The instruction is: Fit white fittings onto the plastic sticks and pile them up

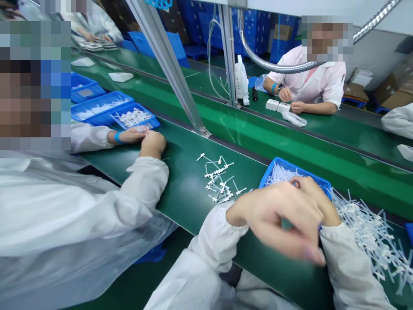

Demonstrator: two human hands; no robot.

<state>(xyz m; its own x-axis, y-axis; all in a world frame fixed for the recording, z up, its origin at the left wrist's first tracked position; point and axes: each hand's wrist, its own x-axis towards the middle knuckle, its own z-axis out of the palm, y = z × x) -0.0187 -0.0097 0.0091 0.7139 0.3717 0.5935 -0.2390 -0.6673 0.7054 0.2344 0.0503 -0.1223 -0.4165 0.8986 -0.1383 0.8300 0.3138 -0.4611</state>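
My left hand [282,215] is nearest the camera, above the green work surface, blurred by motion. Its thumb and fingers curve towards each other, and what lies between the tips cannot be made out. Behind it, my right hand [311,193] is over a blue bin [325,185] of thin translucent plastic sticks [279,172]. The right fingers are curled in a pinch and partly hidden by the left hand. A loose group of small white plastic parts with thin stems [221,183] lies left of my hands. A larger heap of the same stemmed parts [368,232] spreads beside my right forearm.
At my left a co-worker's hands [151,140] are together near blue bins [103,105] of white parts. A metal post [171,64] rises at the table's far edge. Across the green belt [222,122], another person sits by white boxes [277,105] and a white fan [241,82].
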